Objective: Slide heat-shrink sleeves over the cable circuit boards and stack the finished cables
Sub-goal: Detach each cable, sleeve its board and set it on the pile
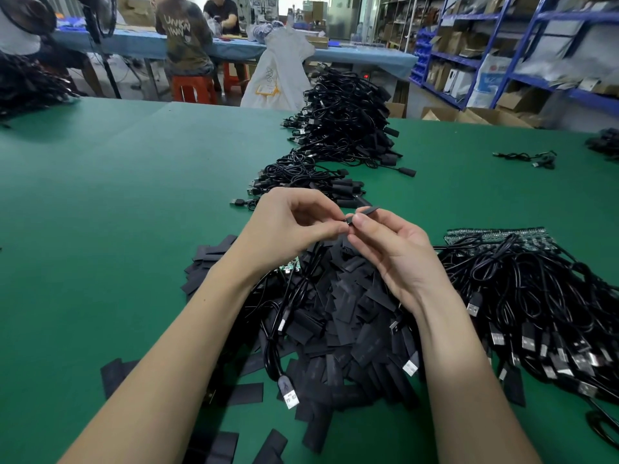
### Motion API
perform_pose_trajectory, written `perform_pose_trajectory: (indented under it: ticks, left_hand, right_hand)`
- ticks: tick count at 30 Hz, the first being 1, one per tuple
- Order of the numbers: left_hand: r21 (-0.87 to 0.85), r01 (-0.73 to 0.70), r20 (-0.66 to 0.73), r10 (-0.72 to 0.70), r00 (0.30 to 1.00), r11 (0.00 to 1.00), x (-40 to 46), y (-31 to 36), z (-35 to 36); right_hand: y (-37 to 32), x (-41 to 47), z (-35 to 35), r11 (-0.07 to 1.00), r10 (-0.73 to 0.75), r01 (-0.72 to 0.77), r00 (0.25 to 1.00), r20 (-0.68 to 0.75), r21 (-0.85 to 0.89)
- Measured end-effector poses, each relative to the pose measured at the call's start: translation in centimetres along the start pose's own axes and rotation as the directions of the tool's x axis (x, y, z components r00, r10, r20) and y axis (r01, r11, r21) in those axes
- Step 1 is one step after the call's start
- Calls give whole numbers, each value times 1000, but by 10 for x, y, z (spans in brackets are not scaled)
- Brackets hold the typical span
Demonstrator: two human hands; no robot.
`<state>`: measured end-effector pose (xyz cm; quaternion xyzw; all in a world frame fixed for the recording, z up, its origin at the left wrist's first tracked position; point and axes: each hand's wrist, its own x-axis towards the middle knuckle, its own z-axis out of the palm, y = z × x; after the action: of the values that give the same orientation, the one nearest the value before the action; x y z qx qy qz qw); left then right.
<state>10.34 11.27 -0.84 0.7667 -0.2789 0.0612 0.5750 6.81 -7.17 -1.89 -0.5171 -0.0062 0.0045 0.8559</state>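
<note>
Both of my hands are raised over the green table, fingertips meeting. My right hand (392,252) pinches a flat black heat-shrink sleeve (363,213) that points up and to the right. My left hand (288,226) pinches the sleeve's near end; what else it holds there is hidden by the fingers. A small green circuit board (288,266) shows under my left wrist, with a black cable (278,316) hanging from it to a USB plug (288,395). Below lies a heap of loose black sleeves (341,316).
A long stack of sleeved cables (338,135) runs away up the table's middle. At the right lies a pile of bare cables (536,296) with green boards (495,236) in a row. A few loose cables (529,159) sit far right. People sit at a blue bench behind.
</note>
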Motion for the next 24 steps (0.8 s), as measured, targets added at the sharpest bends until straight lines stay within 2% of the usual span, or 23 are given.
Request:
perform_pose_trajectory:
  ticks: [2, 6, 14, 18, 24]
  left_hand:
    - [-51, 36, -14, -36, 999, 998, 0, 0, 0]
    - [-76, 70, 41, -67, 997, 995, 1, -1, -1]
    - [-20, 73, 1, -73, 997, 997, 0, -2, -1]
    - [-79, 81, -1, -81, 997, 994, 0, 1, 0]
    - [-116, 66, -36, -70, 997, 991, 1, 1, -3]
  right_hand:
    - [0, 0, 1, 1000, 0, 0, 1000, -17, 16]
    - [1, 1, -1, 999, -1, 3, 999, -36, 55]
    - [5, 1, 4, 999, -8, 8, 1000, -16, -40]
    - [9, 0, 12, 986, -132, 126, 990, -56, -108]
    - [11, -1, 21, 955, -285, 276, 956, -75, -109]
